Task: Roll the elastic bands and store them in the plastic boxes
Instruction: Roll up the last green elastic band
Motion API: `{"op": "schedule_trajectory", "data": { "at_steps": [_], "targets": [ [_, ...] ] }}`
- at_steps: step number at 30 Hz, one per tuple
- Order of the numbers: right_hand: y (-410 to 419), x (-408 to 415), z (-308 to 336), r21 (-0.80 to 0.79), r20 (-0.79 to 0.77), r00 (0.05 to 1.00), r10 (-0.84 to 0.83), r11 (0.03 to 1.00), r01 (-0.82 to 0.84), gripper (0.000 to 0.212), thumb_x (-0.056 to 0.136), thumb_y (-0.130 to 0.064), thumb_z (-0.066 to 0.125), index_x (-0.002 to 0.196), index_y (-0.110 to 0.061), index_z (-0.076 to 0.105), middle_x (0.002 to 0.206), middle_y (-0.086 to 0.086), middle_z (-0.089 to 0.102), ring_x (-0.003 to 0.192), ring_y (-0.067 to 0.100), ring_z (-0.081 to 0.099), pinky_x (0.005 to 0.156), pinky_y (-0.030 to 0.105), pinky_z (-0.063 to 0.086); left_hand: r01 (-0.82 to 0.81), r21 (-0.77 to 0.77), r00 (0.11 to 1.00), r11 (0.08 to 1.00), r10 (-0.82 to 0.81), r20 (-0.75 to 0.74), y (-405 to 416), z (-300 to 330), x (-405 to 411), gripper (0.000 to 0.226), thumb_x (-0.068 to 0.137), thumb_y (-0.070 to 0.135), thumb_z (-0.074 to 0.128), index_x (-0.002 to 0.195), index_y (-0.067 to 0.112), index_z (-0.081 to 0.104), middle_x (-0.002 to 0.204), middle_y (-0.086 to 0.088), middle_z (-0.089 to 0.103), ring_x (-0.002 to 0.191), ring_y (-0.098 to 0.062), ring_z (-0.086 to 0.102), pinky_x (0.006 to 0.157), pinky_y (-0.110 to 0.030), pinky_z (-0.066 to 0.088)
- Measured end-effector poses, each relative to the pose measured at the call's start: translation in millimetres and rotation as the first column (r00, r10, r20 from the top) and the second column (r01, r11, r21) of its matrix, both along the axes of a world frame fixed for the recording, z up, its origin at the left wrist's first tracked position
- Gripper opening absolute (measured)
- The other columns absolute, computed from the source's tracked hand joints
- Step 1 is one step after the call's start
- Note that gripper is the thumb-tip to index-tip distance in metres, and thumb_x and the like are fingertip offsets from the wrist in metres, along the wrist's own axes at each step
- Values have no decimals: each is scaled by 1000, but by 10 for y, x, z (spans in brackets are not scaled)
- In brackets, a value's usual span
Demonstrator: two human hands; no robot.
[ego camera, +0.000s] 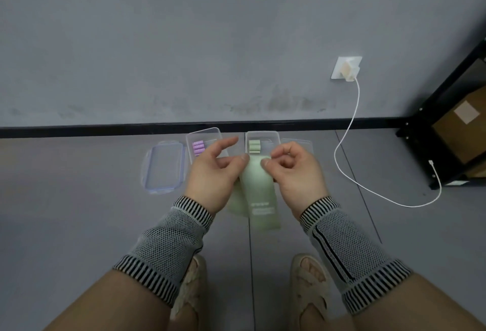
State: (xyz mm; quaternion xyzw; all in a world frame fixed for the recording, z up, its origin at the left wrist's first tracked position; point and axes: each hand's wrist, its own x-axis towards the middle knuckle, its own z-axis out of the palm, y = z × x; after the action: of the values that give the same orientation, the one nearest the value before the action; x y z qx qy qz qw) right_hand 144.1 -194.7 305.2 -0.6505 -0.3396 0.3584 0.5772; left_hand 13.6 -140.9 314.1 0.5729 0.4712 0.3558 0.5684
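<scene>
Both hands (pixel 256 170) raised, thumbs pinching green band (pixel 259 186) top

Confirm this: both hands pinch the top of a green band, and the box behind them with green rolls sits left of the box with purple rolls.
Not quite. In the head view the left hand and right hand do pinch the green band, but the box with green rolls sits right of the box with purple rolls.

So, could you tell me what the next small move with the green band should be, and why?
Probably start rolling it down from the top. Both hands, left hand and right hand, pinch the top edge of the green band, which hangs flat and unrolled, while rolled green bands already sit in the box beyond.
</scene>
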Motion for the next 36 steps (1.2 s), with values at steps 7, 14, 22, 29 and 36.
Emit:
{"op": "schedule_trajectory", "data": {
  "at_steps": [7,14,22,29,36],
  "targets": [
    [23,52,1,62,-132,989,-63,996,71,19,81,-4,69,77,-18,58,68,5,65,70,21,62,76,44,54,122,103,992,987,-118,-40,-40,16,1,30,85,-3,61,102,20,65,69,2,64,58,2,58,64,-14,50],
    [-3,27,-18,54,-42,997,67,996,-65,22,80,0,68,80,-21,59,63,0,65,67,21,61,73,41,54,30,3,994,1000,-30,109,31,10,-24,25,86,1,61,93,24,67,64,10,68,64,-4,63,68,-25,55],
    [20,20,13,51,-131,991,35,998,-28,19,81,-4,70,84,-19,59,67,-2,67,71,21,67,75,43,57,79,36,996,996,-80,30,22,-40,-35,37,86,0,60,102,33,62,70,-12,63,71,-20,62,77,-37,58],
    [25,6,13,39,-30,999,17,999,-15,19,81,-3,69,80,-17,57,60,-3,60,64,20,59,74,42,54,61,-63,998,996,-60,22,54,-27,-25,34,86,13,64,117,26,56,73,-3,72,72,-15,68,68,-31,57],
    [39,21,-5,-4,-144,990,16,1000,-16,17,82,-8,69,83,-18,56,72,3,70,74,23,69,71,40,57,51,-69,998,996,-48,50,50,6,-30,35,86,5,63,115,22,57,78,-11,72,74,-18,70,70,-32,58]
  ]
}}
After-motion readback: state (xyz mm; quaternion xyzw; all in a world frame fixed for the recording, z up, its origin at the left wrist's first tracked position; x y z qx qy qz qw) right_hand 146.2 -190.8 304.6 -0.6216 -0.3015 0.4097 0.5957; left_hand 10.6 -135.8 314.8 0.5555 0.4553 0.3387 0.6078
